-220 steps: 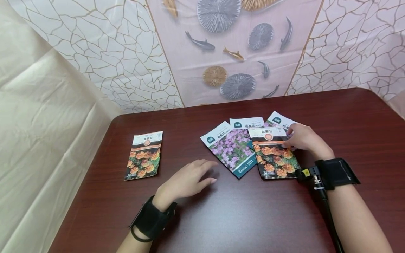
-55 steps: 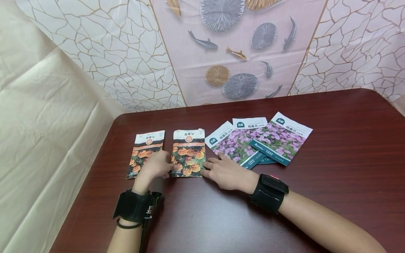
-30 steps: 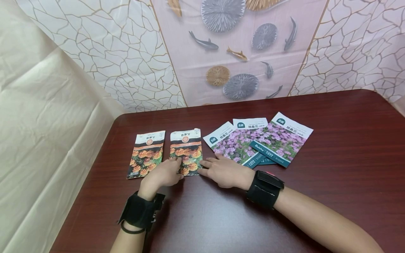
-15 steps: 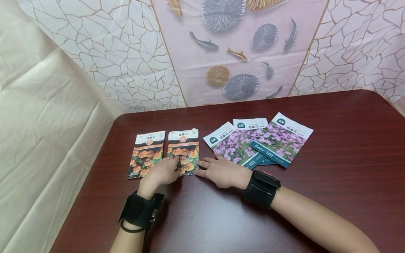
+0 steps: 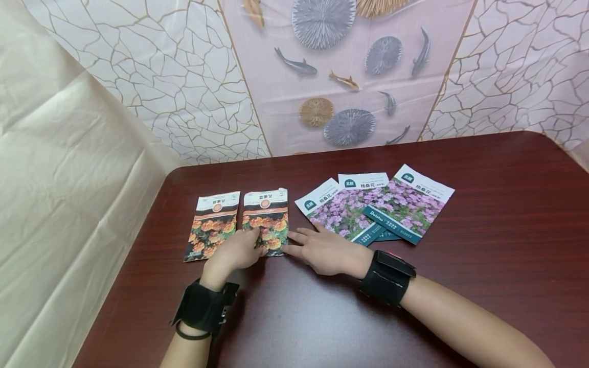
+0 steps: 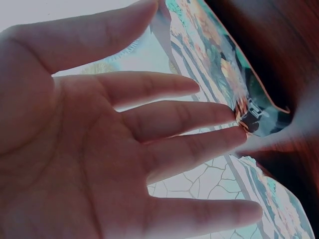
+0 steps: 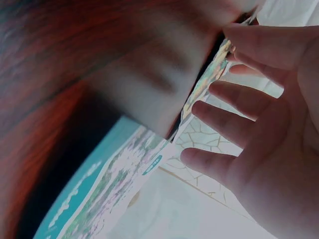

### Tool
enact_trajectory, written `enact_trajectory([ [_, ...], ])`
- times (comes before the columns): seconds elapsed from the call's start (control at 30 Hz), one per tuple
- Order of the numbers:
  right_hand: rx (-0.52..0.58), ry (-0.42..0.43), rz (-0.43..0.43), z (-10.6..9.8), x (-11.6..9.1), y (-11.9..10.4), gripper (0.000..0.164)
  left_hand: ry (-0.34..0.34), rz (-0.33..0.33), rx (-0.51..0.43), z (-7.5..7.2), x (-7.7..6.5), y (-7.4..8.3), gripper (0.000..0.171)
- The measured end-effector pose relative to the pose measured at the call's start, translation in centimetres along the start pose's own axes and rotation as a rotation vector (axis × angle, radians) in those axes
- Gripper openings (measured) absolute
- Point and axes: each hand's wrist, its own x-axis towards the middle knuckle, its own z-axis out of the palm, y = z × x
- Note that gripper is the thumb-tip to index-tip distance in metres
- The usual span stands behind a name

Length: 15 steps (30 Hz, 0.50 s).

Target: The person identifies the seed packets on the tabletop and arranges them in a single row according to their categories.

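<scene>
Two seed packets with orange marigold pictures lie side by side on the left of the table. My left hand (image 5: 239,250) rests its fingertips on the lower left of the right-hand marigold packet (image 5: 271,222) and overlaps a corner of the outer marigold packet (image 5: 213,225). In the left wrist view the fingers (image 6: 179,115) are straight and spread. My right hand (image 5: 324,250) touches that same packet's lower right edge with extended fingertips. Its palm and spread fingers (image 7: 224,119) show in the right wrist view, holding nothing.
Three purple-flower seed packets fan out and overlap right of my right hand: a left one (image 5: 338,212), a middle one (image 5: 368,180) and a right one (image 5: 416,202). The dark red table (image 5: 497,225) meets a patterned cloth (image 5: 349,102) behind and a cream cloth (image 5: 69,204) at left.
The right-hand marigold packet came off the purple packets to the left side, then slid left closer to the other marigold packet, both hands with it. Over the last half second almost nothing moves.
</scene>
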Motion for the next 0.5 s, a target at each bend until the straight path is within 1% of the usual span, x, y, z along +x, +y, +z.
enact_trajectory([
  [0.07,-0.009,0.034,0.002,-0.1,-0.3,0.1,0.04,0.01,-0.002,0.002,0.0,0.0,0.1,0.051],
  [0.17,-0.007,0.074,0.024,-0.4,-1.1,0.5,0.041,0.022,-0.007,0.0,-0.1,0.1,0.1,0.047],
  [0.37,0.0,0.101,0.096,-1.1,-2.6,1.7,0.049,0.031,-0.007,0.002,0.1,0.2,0.1,0.045],
  [0.5,-0.014,0.143,0.114,-1.4,-3.6,2.6,0.055,0.063,0.007,0.005,0.1,0.2,0.2,0.041],
])
